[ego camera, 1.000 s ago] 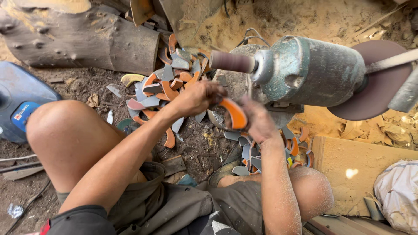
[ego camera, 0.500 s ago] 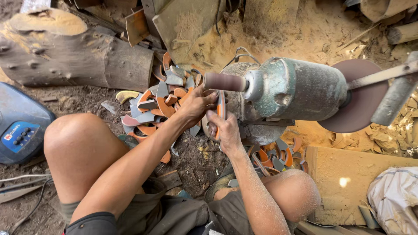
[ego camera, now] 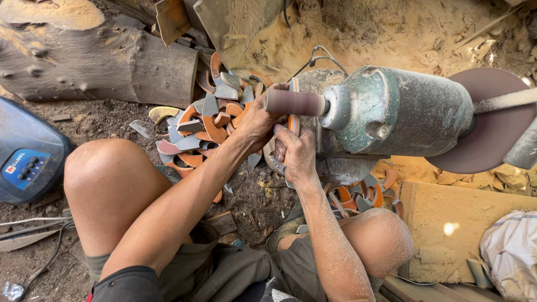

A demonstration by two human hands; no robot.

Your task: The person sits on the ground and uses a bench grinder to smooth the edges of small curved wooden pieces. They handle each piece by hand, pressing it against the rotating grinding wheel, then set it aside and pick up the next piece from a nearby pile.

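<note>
Both my hands hold one curved orange piece point(ego camera: 294, 120) edge-on against the sanding drum point(ego camera: 294, 103) that sticks out of a grey-green motor point(ego camera: 404, 112). My left hand point(ego camera: 256, 122) grips the piece from the left, just under the drum. My right hand point(ego camera: 295, 151) holds its lower end from below. A heap of similar curved orange and grey pieces point(ego camera: 207, 126) lies on the ground behind my left hand. I sit with my knees on either side.
A maroon sanding disc point(ego camera: 492, 126) turns on the motor's far end. A thick log point(ego camera: 84, 61) lies at the top left, a blue device point(ego camera: 28, 154) at the left. More curved pieces point(ego camera: 363, 193) lie under the motor. A dusty board point(ego camera: 447, 223) and white bag point(ego camera: 512, 251) sit right.
My hands have brought the orange piece up from beside the heap and set it upright against the sanding drum. The view has shifted slightly.
</note>
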